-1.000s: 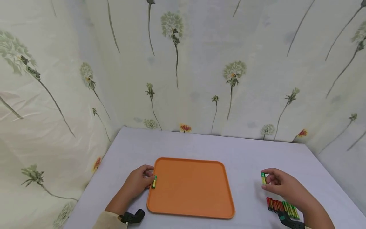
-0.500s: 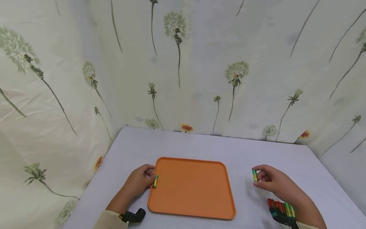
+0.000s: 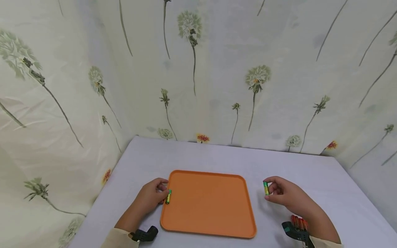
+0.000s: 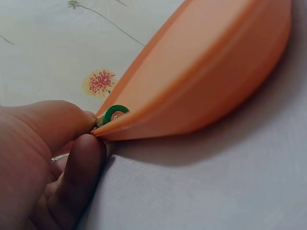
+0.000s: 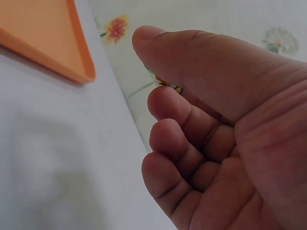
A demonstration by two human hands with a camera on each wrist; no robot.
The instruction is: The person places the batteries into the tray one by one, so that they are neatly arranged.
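An orange tray (image 3: pixel 209 203) lies on the white table. At its left rim, my left hand (image 3: pixel 151 193) pinches the edge between thumb and fingers. Just inside that rim lies a green and yellow battery (image 3: pixel 168 197), close by the thumb; the left wrist view shows its round green end (image 4: pixel 116 114). To the right of the tray, my right hand (image 3: pixel 288 195) holds another green and yellow battery (image 3: pixel 266 188) upright between thumb and finger, above the table. In the right wrist view the thumb hides most of that battery (image 5: pixel 165 82).
Several red batteries (image 3: pixel 299 223) lie in a row under my right forearm, which hides the green ones beside them. Dark wrist camera mounts (image 3: pixel 145 234) sit on both wrists. A flower-patterned curtain (image 3: pixel 217 69) stands behind the table (image 3: pixel 217 155).
My right hand has moved left toward the tray, carrying the battery. Its forearm now covers the green batteries in the row. The left hand, the tray and the battery in it stay put.
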